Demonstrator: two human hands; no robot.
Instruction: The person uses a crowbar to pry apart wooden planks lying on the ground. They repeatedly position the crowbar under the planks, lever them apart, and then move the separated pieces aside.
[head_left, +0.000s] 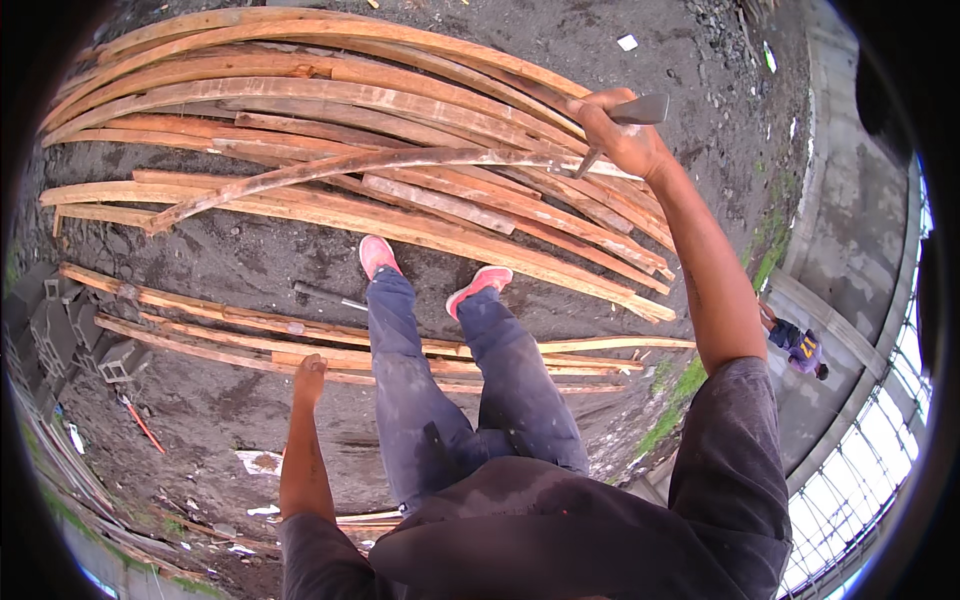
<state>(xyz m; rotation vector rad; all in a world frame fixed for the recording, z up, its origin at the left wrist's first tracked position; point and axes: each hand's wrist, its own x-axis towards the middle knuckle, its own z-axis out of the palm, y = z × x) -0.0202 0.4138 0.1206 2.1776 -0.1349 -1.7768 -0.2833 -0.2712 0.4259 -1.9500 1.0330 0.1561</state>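
My right hand (621, 135) is closed around a hand tool with a broad, flat grey metal blade (641, 109) on one side and a thinner metal part below the fist. It is raised over the right end of a long, worn wooden board (375, 159) that lies across the lumber pile; whether the tool touches the board is unclear. My left hand (310, 375) hangs low on the left with its fingers curled, and nothing shows in it. Near my feet, a dark bar-like tool with a metal shaft (326, 294) lies on the dirt.
Long wooden boards (322, 90) are piled ahead, and more planks (225, 311) lie beneath my legs. Hollow concrete blocks (124, 361) and a red-handled tool (142, 426) lie left. Another person (796, 346) is by the concrete structure (847, 217) at right.
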